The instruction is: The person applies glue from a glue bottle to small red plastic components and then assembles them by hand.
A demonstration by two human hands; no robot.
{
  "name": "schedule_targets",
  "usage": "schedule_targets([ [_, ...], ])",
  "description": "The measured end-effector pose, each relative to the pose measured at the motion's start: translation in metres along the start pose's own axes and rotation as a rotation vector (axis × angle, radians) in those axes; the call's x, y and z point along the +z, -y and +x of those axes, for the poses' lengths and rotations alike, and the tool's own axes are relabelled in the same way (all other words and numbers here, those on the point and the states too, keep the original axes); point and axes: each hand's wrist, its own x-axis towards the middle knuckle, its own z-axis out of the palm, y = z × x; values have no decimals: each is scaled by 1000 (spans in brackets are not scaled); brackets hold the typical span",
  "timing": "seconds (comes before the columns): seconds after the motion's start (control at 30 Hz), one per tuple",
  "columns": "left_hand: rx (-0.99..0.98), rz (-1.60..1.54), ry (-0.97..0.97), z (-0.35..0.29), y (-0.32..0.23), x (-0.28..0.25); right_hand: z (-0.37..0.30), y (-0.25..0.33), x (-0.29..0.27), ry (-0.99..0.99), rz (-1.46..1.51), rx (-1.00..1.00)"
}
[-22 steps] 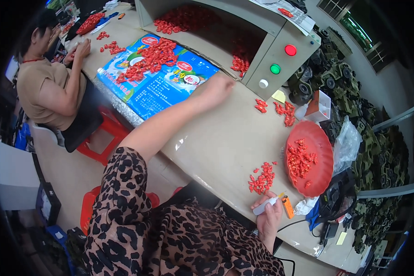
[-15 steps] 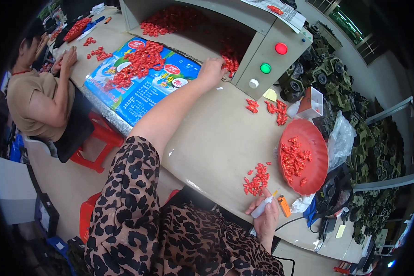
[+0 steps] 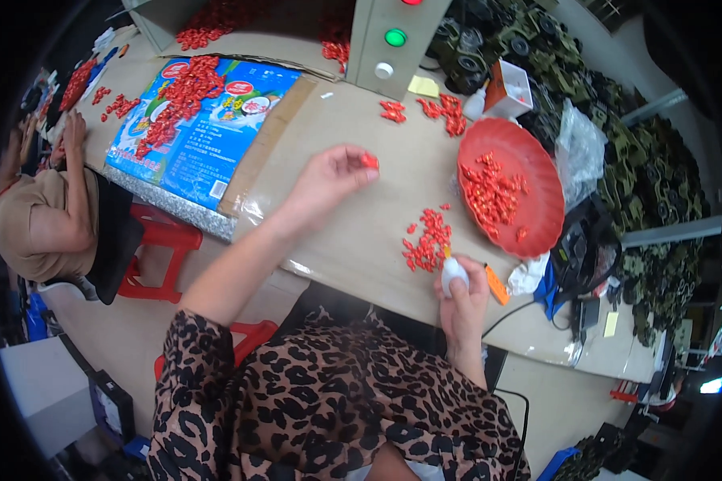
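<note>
My left hand point(image 3: 337, 180) is over the middle of the table, pinching a small red part point(image 3: 369, 160) between thumb and fingers. Near the front edge, my right hand point(image 3: 464, 309) is wrapped round a small white squeeze bottle point(image 3: 455, 276) with a thin yellowish tip. That tip points up toward a loose pile of small red pieces point(image 3: 429, 240) on the tabletop. Just right of the pile stands a red scalloped bowl point(image 3: 547, 192) with more red pieces point(image 3: 493, 192) in it. An orange lighter point(image 3: 496, 284) lies beside my right hand.
A grey machine housing point(image 3: 401, 48) with coloured buttons stands at the back. Blue printed cardboard point(image 3: 217, 152) bearing red pieces lies at the left. A co-worker point(image 3: 48, 216) sits there. Green toy vehicles point(image 3: 537, 48) are heaped at the right, beyond a clear plastic bag point(image 3: 579, 152).
My left hand has come back from the machine's opening toward me, now with a red part in it. The bottle in my right hand has turned more upright. The whole view has shifted.
</note>
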Motion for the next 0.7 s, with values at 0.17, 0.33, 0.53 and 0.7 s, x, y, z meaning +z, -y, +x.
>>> schedule_targets([
  [0.17,24,-231,-14,-53,32,47,13,-2,11,-31,146,-84],
  [0.33,109,-169,-47,-66,50,65,13,-3,5,31,316,-77],
  [0.53,209,23,-61,-69,59,67,9,-7,11,13,223,-132],
  [0.7,219,104,-87,-70,61,69,7,-15,11,-22,-84,-363],
])
